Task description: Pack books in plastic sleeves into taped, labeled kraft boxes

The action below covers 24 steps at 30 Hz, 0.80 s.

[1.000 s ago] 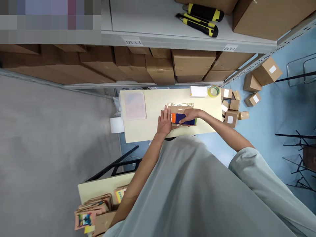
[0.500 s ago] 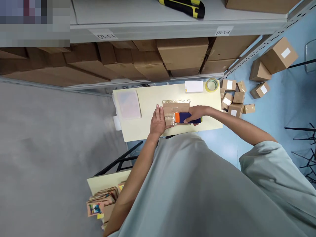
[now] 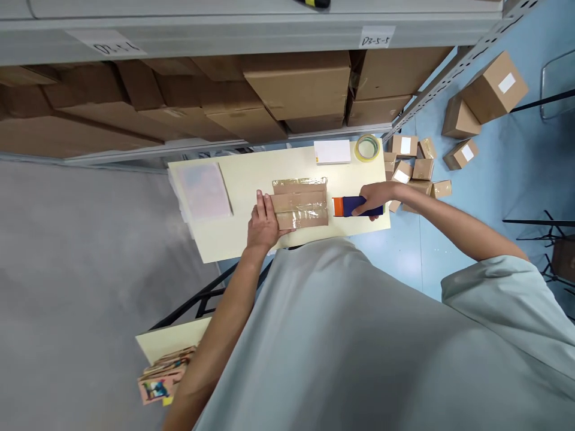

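A small flat cardboard box with shiny clear tape across it lies on the cream table. My left hand rests against its left end, fingers stretched out along the edge and thumb by the near side. To the right of the box, apart from it, my right hand is wrapped around a dark blue tape dispenser. Its orange end points left toward the box. The palm covers part of the dispenser.
A white box and a tape roll lie at the table's back edge, papers at its left. A shelf of cartons stands behind. Several small cartons are at the right; booklets sit lower left.
My right hand has moved the tape dispenser rightward off the box, uncovering its taped top. My left hand stays at the box's left end. The whole view has shifted a little.
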Motion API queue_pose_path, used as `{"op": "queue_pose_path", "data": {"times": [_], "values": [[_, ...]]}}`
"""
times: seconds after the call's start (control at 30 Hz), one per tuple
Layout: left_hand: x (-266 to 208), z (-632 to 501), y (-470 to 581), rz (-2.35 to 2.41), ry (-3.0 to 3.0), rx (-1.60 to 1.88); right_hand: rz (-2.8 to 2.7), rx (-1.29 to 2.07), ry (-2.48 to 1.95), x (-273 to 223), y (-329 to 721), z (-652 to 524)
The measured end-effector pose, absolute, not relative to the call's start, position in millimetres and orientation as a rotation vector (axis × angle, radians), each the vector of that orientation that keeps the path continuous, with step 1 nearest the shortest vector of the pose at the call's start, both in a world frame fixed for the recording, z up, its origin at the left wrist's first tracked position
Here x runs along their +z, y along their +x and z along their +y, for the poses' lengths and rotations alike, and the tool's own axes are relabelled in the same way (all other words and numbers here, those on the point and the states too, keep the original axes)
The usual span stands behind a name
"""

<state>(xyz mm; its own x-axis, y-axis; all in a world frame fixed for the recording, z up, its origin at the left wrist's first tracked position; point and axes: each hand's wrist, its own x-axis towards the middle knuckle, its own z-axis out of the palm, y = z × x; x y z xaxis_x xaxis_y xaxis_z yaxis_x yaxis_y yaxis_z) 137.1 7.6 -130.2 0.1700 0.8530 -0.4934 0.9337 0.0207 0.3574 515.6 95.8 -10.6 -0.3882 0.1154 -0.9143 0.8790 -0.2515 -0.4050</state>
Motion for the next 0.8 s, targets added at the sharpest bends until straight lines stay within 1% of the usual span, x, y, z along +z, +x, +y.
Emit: {"op": "queue_pose_path", "data": {"times": [0.1, 0.4, 0.6, 0.7, 0.8], "values": [[-128, 9, 140, 1.698, 1.847, -0.208, 1.393, -1.748, 1.239, -18, 528, 93], [-128, 11, 141, 1.699, 1.888, -0.32, 1.384, -1.704, 1.23, -57, 511, 98], [-130, 10, 141, 1.718, 1.921, -0.344, 1.446, -1.633, 1.239, -61, 492, 99], [-131, 10, 141, 1.725, 1.933, -0.353, 1.571, -1.503, 1.274, -55, 479, 92], [-131, 11, 141, 1.714, 1.936, -0.359, 1.689, -1.247, 1.4, -55, 464, 79]]}}
